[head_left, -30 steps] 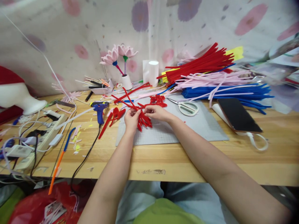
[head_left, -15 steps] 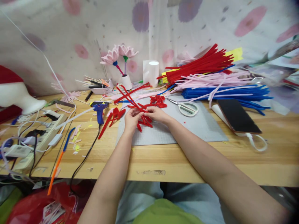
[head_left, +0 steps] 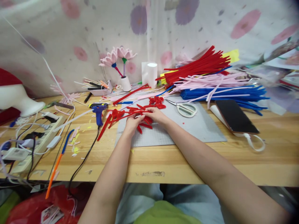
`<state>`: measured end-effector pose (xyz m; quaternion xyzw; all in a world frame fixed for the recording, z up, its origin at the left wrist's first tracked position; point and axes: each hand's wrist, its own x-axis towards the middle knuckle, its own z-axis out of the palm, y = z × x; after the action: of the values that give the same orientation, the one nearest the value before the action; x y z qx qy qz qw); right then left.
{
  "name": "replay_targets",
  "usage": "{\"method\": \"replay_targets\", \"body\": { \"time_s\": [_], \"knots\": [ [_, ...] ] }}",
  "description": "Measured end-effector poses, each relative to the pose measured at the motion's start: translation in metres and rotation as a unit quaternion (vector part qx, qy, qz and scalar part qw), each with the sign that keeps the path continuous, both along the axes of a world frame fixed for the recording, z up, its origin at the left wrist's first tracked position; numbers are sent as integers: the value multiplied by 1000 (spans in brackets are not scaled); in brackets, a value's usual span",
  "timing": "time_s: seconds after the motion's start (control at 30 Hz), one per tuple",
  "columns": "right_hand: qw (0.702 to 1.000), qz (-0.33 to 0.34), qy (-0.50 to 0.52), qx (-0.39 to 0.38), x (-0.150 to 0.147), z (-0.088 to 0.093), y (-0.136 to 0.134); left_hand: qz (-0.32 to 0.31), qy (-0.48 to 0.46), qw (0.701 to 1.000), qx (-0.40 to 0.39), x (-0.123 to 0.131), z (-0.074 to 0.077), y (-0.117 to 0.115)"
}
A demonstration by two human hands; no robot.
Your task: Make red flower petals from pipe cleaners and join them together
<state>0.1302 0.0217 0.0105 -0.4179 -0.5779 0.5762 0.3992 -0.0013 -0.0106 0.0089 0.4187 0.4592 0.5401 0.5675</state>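
Observation:
Above the grey cutting mat [head_left: 201, 132], both hands are closed on long red pipe cleaners [head_left: 125, 115]. Their stems stretch leftward, low across the mat edge. My left hand [head_left: 133, 123] pinches them between thumb and fingers. My right hand [head_left: 155, 115] meets it from the right, fingertips nearly touching; the exact grip is partly hidden. Short red pipe cleaner pieces [head_left: 145, 126] lie under the hands. Just behind are bent red petal shapes [head_left: 156, 101]. More red pieces [head_left: 106, 127] rest left of the mat. Scissors [head_left: 185, 110] lie to the right.
A blue glue gun [head_left: 99, 115] stands at left, its cord running over the table edge. Farther left is a power strip [head_left: 43, 140] with cables. Red, pink and blue pipe cleaner bundles [head_left: 224, 93] are piled behind right, near a phone [head_left: 235, 116]. Pink flowers [head_left: 116, 59] stand at the back.
The long red stems, which pointed up and away to the back left, have swung down and now lie nearly level toward the left. Both hands stay in about the same place.

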Motion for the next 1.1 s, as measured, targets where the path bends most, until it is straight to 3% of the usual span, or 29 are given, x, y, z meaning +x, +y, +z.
{"method": "replay_targets", "body": {
  "time_s": [0.23,0.37,0.6,0.8,0.97,1.1],
  "knots": [
    [996,38,-48,64,1,-2,1,64,-11,998,-13,0,5,1],
    [992,10,-49,119,-1,-4,2,98,23,995,8,-2,0,4],
    [986,-98,-47,123,-2,0,4,56,64,996,32,-1,-5,3],
    [983,-126,-29,132,0,-4,7,13,72,997,13,2,2,-2],
    [986,-116,-26,118,0,-2,7,79,2,997,7,4,4,0],
    [990,-51,-28,126,-2,-1,3,161,-38,986,-1,3,2,3]
  ]
}}
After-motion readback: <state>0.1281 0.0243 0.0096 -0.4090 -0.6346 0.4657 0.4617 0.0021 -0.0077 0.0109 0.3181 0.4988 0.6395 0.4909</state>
